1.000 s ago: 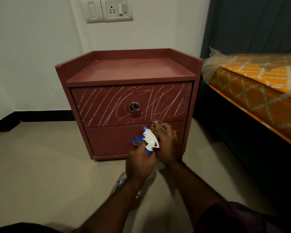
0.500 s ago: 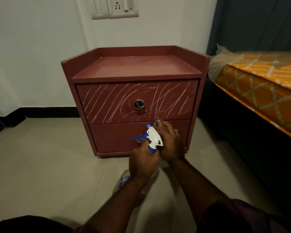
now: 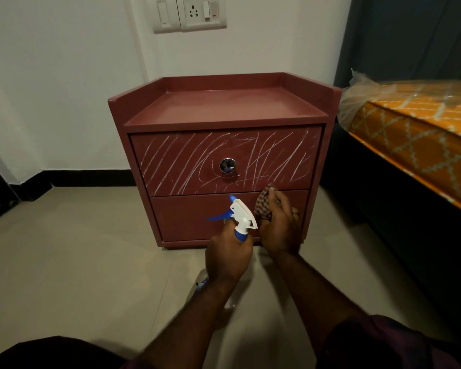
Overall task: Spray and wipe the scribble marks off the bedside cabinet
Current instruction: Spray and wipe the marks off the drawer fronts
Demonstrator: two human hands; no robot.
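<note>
Head camera looking down: the maroon bedside cabinet (image 3: 224, 107) sits dead centre against the white wall, its upper drawer (image 3: 290, 145) slashed with white scribble marks (image 3: 176, 161) around a chrome knob (image 3: 227, 165). The left hand (image 3: 228, 258) is at 6 o'clock of the cabinet, fingers clenched round the neck of the spray bottle (image 3: 241, 218), nozzle tipped toward 11 o'clock in front of the lower drawer (image 3: 186, 217). The right hand (image 3: 280, 230) is right beside it at 3 o'clock, fingers bunched round a checked cloth (image 3: 262, 206) — the cloth's top reaches the seam between the drawers, though whether it touches the wood I can't tell. An orange mattress (image 3: 415, 134) lies at the cabinet's 3 o'clock, a switch plate (image 3: 194, 13) at 12.
</note>
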